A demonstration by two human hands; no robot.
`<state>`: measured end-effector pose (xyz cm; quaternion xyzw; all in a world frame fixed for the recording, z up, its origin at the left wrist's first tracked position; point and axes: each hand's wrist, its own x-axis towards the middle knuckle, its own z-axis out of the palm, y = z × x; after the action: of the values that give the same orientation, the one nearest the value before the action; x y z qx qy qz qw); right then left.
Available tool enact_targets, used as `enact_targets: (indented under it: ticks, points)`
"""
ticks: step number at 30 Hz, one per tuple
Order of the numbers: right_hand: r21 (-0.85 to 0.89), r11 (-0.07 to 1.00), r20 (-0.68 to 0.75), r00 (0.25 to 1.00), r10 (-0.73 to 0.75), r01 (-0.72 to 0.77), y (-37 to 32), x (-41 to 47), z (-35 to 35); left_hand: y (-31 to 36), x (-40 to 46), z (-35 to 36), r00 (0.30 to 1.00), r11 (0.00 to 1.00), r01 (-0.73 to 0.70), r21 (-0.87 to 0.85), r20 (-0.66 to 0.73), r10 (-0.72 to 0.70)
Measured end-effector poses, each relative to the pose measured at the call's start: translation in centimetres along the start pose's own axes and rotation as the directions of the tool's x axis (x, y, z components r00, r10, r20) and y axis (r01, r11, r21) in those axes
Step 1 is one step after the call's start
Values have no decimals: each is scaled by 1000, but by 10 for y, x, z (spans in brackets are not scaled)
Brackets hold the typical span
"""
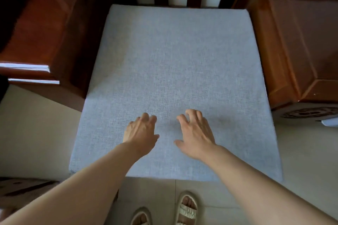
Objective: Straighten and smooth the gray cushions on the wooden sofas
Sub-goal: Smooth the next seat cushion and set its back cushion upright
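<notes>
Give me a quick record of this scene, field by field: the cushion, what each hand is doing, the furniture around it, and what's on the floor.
cushion: square gray woven-fabric seat cushion, lying flat between wooden arms, surface looks smooth
left hand: left hand, palm down on the cushion's near part, fingers spread, gripping nothing
right hand: right hand, palm down beside the left, apart from it, fingers spread
furniture: glossy reddish-brown wooden sofa frame, slatted back behind the cushion
floor: pale tiled floor; beige open-toed sandals on the person's feet
</notes>
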<state>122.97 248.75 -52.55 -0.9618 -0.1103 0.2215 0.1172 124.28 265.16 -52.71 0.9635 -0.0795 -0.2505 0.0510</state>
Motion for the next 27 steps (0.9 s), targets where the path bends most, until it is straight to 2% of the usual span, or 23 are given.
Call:
enact_targets:
  ticks: [8, 15, 20, 24, 26, 27]
  points:
    - [-46, 998, -53, 997, -50, 48, -10, 76, -83, -20, 62, -89, 990, 999, 47, -1, -133, -47]
    - [-34, 999, -128, 991, -31, 27, -40, 191, -121, -80, 150, -144, 971, 996, 65, -53, -226, -76]
    - [66, 997, -128, 991, 36, -27, -64, 283, -121, -125, 222, -161, 970, 988, 126, -83, -199, -141]
    - [89, 994, -64, 996, 66, -60, -66, 343, -130, -142, 273, -176, 955, 976, 178, -124, -217, -202]
    - [150, 987, -172, 982, 79, -53, -69, 379, -153, -145, 299, -186, 920, 961, 185, -204, -307, -242]
    - [204, 979, -322, 944, 75, -8, -71, 400, -169, -147, 315, -190, 881, 954, 157, -256, -400, -252]
